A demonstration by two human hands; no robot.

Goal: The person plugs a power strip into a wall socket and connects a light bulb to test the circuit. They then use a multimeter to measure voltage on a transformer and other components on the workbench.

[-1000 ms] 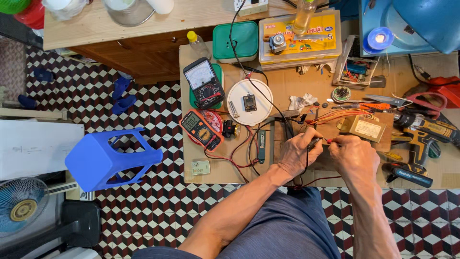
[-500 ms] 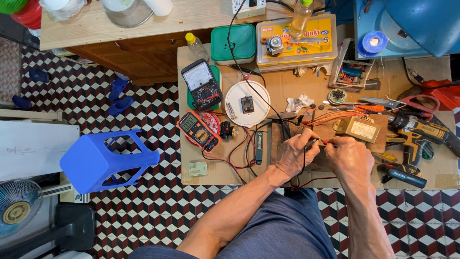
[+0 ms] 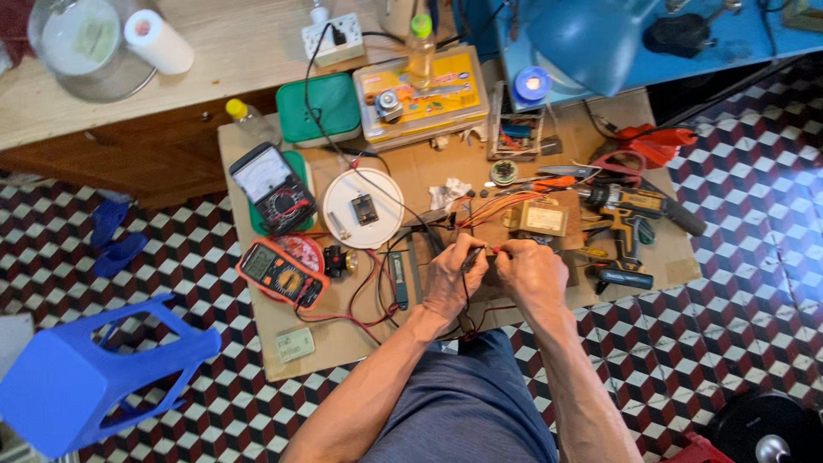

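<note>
My left hand point(image 3: 452, 276) and my right hand point(image 3: 533, 273) meet fingertip to fingertip over a low wooden board point(image 3: 360, 343). The left hand pinches a thin black probe point(image 3: 471, 257), whose lead runs down under the wrist. A small red-tipped probe point(image 3: 496, 250) sits in the right hand's grip, touching the black one. Just beyond the fingers sits a tan transformer block point(image 3: 537, 218) with orange wires point(image 3: 493, 206) fanning out to the left. An orange multimeter point(image 3: 281, 274) lies left of my left hand, its red and black leads looping toward me.
On the board are a black analog meter point(image 3: 273, 184), a white round plate point(image 3: 363, 208), a green box point(image 3: 321, 107), a yellow organiser case point(image 3: 422, 86) and a cordless drill point(image 3: 636, 210). A blue plastic stool point(image 3: 86, 377) lies tipped on the tiled floor at left.
The view has swung so the board and my hands sit further left in the frame. My hands stay together at the same spot on the wires.
</note>
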